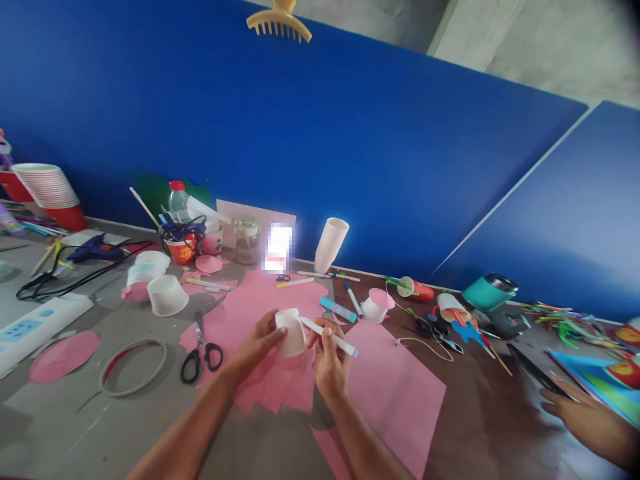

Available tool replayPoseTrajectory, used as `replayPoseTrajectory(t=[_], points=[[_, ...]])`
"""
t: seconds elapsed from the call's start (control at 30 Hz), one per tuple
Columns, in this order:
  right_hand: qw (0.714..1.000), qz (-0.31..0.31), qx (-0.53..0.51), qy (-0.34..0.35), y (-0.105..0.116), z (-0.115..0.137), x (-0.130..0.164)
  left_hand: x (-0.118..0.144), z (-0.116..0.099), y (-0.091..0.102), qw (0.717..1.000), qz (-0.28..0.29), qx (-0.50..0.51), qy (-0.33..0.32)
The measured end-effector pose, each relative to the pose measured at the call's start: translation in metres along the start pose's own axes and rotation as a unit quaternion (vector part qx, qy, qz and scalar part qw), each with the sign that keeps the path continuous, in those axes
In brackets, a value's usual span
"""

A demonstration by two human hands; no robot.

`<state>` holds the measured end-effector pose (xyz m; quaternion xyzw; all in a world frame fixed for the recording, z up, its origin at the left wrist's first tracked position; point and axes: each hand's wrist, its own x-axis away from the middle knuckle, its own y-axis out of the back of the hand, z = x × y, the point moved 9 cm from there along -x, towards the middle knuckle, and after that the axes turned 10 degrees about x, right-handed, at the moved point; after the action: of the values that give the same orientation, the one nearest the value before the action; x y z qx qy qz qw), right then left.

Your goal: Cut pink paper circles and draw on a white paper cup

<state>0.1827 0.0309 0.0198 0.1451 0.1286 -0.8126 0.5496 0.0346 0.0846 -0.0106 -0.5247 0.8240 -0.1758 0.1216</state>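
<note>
My left hand [265, 340] is closed around the side of a white paper cup [290, 333], thumb on its wall. In my right hand [330, 360] is a white marker [343, 344] with a pale blue end, its other end pointing at the cup's right side. Whether the tip touches the cup I cannot tell. Both hands are above a pile of pink paper sheets [250, 300]. Black-handled scissors [201, 350] lie left of my left hand. A turquoise glue stick [338, 310] and a white cup with a pink paper top [377, 305] are beyond my right hand.
A grey tape ring [133, 368] and a white power strip [43, 327] lie at the left. Near the blue partition [320, 120] stand stacked white cups [331, 245] and a glass jar [247, 241]. Another person's hand [590, 420] holds a dark phone-like object [540, 372] at the right.
</note>
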Motion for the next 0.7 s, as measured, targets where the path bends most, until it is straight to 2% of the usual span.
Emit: replayPoseTrajectory(t=[0.3,0.53,0.7], points=[[0.999,0.018,-0.018,-0.024,-0.010,-0.006,0.004,0.004,-0.007,-0.012,0.999,0.028,-0.024,-0.001],[0.996,0.020,-0.069,-0.053,-0.011,-0.003,0.002,0.001,0.005,0.001,0.998,-0.042,-0.030,0.045],[0.997,0.013,-0.055,-0.048,-0.008,-0.008,0.001,0.001,0.007,0.003,0.997,-0.044,-0.022,0.053]])
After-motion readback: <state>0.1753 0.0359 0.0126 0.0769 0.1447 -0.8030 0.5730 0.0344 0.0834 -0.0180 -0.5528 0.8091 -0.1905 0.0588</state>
